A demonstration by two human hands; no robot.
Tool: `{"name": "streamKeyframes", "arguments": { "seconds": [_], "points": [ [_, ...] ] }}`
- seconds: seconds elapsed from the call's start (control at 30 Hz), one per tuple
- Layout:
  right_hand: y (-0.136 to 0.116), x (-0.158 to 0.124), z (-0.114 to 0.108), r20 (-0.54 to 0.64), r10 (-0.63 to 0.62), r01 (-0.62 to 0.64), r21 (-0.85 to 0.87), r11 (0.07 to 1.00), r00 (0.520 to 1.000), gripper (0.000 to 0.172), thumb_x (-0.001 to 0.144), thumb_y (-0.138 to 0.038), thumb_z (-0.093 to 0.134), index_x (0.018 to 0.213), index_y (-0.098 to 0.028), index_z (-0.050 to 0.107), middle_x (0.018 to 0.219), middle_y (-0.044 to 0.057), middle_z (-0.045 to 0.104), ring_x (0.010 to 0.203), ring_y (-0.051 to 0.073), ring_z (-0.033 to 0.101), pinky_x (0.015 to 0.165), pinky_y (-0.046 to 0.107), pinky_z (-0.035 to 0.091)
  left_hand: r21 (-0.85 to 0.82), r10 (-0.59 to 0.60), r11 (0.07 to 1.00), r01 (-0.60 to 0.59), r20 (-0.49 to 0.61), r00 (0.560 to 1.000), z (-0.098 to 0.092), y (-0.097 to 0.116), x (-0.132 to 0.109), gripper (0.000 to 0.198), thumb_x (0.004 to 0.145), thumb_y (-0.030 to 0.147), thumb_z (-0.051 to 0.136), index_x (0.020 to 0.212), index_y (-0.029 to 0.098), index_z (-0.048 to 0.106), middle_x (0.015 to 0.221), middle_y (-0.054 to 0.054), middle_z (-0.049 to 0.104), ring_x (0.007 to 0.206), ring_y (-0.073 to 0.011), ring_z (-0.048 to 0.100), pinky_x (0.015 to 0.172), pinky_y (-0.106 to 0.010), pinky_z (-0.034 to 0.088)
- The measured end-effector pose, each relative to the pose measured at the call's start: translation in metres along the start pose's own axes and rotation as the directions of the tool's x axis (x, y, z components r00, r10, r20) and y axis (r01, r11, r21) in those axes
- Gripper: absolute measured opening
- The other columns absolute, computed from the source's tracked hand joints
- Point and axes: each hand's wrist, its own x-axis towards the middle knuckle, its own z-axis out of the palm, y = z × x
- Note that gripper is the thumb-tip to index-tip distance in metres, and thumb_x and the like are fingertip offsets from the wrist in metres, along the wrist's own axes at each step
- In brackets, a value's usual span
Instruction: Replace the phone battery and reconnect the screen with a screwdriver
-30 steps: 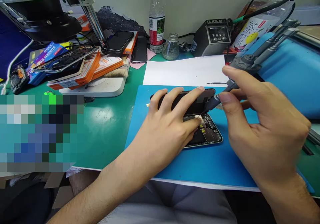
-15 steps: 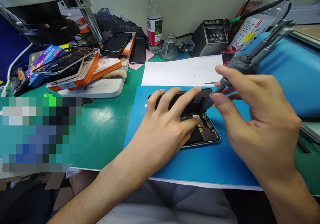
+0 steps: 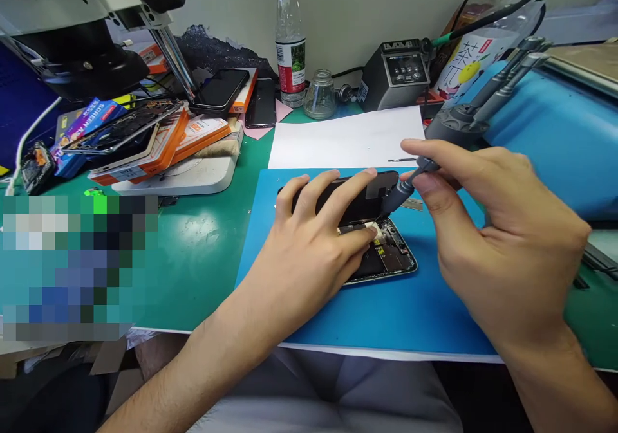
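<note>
An opened phone (image 3: 398, 259) lies on a blue mat (image 3: 299, 323), its internals exposed and its dark screen (image 3: 357, 202) raised along the far side. My left hand (image 3: 316, 246) spreads over it, fingers on the screen and thumb on a pale piece (image 3: 374, 232) inside the body, holding the phone steady. Between the thumb and index finger of my right hand (image 3: 502, 240) is a slim grey screwdriver (image 3: 400, 195), tilted, with its tip down at the phone's inner edge near the screen. The exact contact point of the tip is too small to make out.
White paper (image 3: 338, 140) lies behind the mat, with a thin dark bit (image 3: 402, 160) on it. A grey tool holder (image 3: 456, 124) stands at right. At the back are a bottle (image 3: 291, 66), a glass jar (image 3: 319, 95) and a soldering station (image 3: 396, 76). Boxes and phones (image 3: 159, 143) pile up left.
The screwdriver leans over more, and my right index finger has come down slightly with it. My left hand keeps its place on the phone. The whole view has shifted a little.
</note>
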Motion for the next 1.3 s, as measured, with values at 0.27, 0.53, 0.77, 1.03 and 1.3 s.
{"name": "streamKeyframes", "arguments": {
  "seconds": [0.27, 0.53, 0.77, 1.03, 1.3],
  "points": [
    [-0.003, -0.007, -0.002, -0.013, -0.014, 0.015, 0.094, 0.996, 1.0, 0.04, 0.102, -0.022, 0.066, 0.14, -0.033, 0.069, 0.11, 0.002, 0.078, 0.103, 0.022, 0.072, 0.098, 0.041, 0.057, 0.008, 0.006, 1.0, -0.006, 0.015, 1.0, -0.002, 0.001, 0.0, 0.027, 0.102, 0.029, 0.069, 0.125, 0.037, 0.079, 0.174, -0.005, 0.041, 0.153, -0.0368, 0.04, 0.124, -0.062, 0.028],
    [0.008, -0.001, -0.016, -0.329, 0.41, -0.159, 0.584, 0.796, 0.851, 0.037, 0.101, -0.017, 0.059, 0.134, -0.031, 0.07, 0.105, 0.002, 0.068, 0.087, 0.018, 0.069, 0.07, 0.036, 0.057, 0.003, 0.023, 1.0, -0.023, 0.0, 1.0, -0.005, 0.003, 0.001, 0.029, 0.104, 0.025, 0.064, 0.128, 0.034, 0.077, 0.173, -0.007, 0.041, 0.152, -0.0366, 0.04, 0.122, -0.061, 0.031],
    [0.01, -0.003, -0.021, -0.127, 0.512, -0.373, 0.54, 0.754, 0.85, 0.043, 0.104, -0.032, 0.058, 0.147, -0.032, 0.057, 0.101, 0.002, 0.067, 0.076, 0.018, 0.063, 0.07, 0.037, 0.054, -0.035, -0.046, 0.999, 0.042, -0.135, 0.99, -0.007, -0.005, 0.0, 0.065, 0.101, -0.004, 0.044, 0.158, 0.026, 0.053, 0.167, -0.014, 0.045, 0.142, -0.0277, 0.051, 0.115, -0.046, 0.042],
    [0.021, -0.007, -0.018, 0.011, 0.528, -0.505, 0.315, 0.804, 0.849, 0.049, 0.104, -0.041, 0.056, 0.151, -0.033, 0.057, 0.112, 0.006, 0.074, 0.102, 0.027, 0.07, 0.092, 0.048, 0.054, -0.22, -0.282, 0.941, 0.257, -0.093, 0.955, -0.021, -0.025, -0.002, 0.054, 0.106, 0.018, 0.061, 0.158, 0.031, 0.051, 0.124, -0.005, 0.071, 0.114, -0.0225, 0.064, 0.1, -0.038, 0.046],
    [0.024, -0.006, -0.017, 0.043, 0.506, -0.494, 0.297, 0.817, 0.862, 0.046, 0.104, -0.038, 0.05, 0.148, -0.029, 0.058, 0.104, 0.006, 0.071, 0.099, 0.026, 0.073, 0.091, 0.047, 0.056, -0.638, -0.499, 0.648, 0.417, 0.058, 0.864, -0.028, -0.032, -0.029, 0.035, 0.101, 0.013, 0.061, 0.132, 0.03, 0.062, 0.131, -0.001, 0.065, 0.097, -0.0138, 0.069, 0.087, -0.027, 0.053]
  ]
}}
